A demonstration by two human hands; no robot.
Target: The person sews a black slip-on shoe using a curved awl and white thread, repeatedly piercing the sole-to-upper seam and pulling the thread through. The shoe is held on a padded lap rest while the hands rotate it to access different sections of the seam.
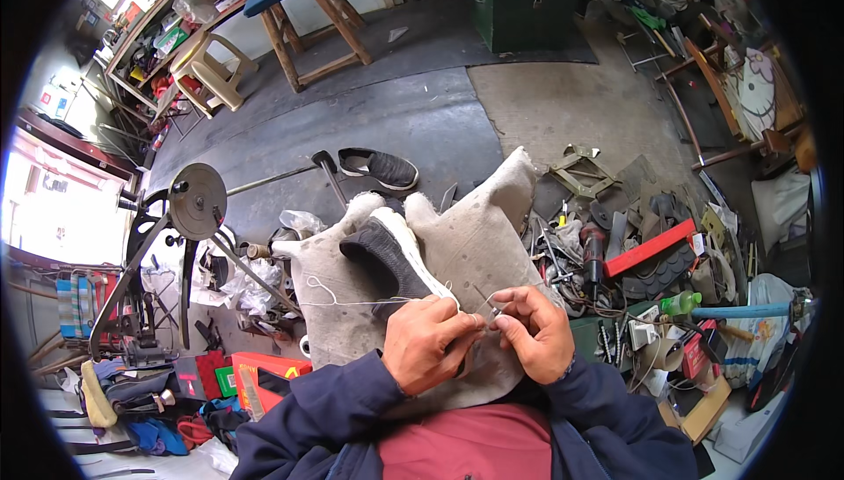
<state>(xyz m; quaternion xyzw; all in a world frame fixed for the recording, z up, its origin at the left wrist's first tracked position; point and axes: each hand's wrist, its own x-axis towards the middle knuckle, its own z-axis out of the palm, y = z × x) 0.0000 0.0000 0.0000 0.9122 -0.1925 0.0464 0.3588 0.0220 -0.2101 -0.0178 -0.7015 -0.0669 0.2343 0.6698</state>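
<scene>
Maroon shirt-front (466, 445) looms closest; the person's left hand (431, 344), fingers curled, covers the near end of a dark-grey, white-soled shoe (378, 256) on the beige lap cloth (479, 247), its grip hidden. Right hand (534, 337), half-curled, pinches a thin needle-like metal piece (481, 293). White thread (360, 303) trails loose: sewing looks underway, unfinished.

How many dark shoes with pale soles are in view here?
2: one shoe on the pale cloth, beside the left hand; the other shoe on the dark floor beyond. Others may be hidden.
</scene>
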